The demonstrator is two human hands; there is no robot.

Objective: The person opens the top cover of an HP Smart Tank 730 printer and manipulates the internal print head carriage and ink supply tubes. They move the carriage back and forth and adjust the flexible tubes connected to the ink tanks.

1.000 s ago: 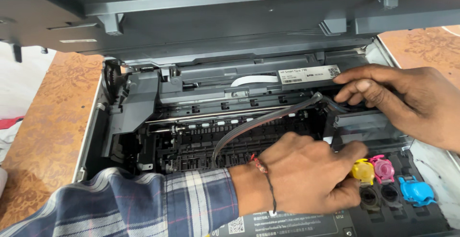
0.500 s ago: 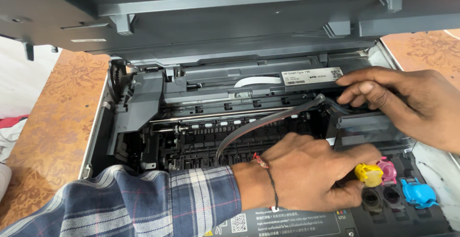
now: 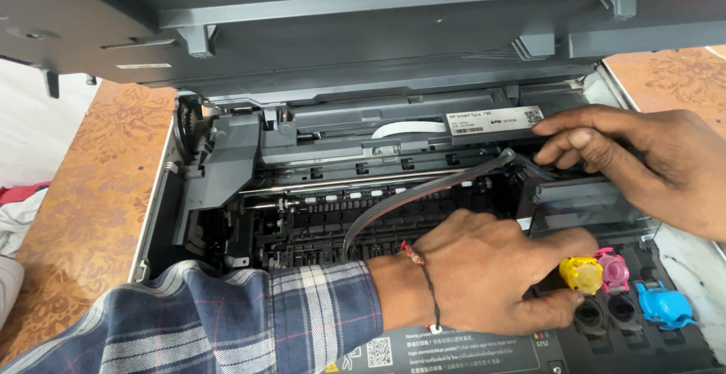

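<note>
The yellow cap (image 3: 581, 274) is pinched by the left hand (image 3: 484, 272) at the tank row. Just beside it sit magenta cap (image 3: 614, 268) and blue cap (image 3: 662, 304) — small, light, likely ink-slick, best taken by the sides. Behind, the right hand (image 3: 643, 162) rests open-fingered on the tube (image 3: 423, 192).

The left hand (image 3: 484, 272) is wearing a thin black-and-red thread at its wrist, with a blue, white and grey plaid sleeve (image 3: 227, 317) trailing toward eight o'clock; the right hand (image 3: 643, 158) is showing bare.

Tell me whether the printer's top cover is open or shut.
Open. The grey top cover is raised above the printer, exposing the rollers and tube bundle inside, where both hands reach in.
</note>
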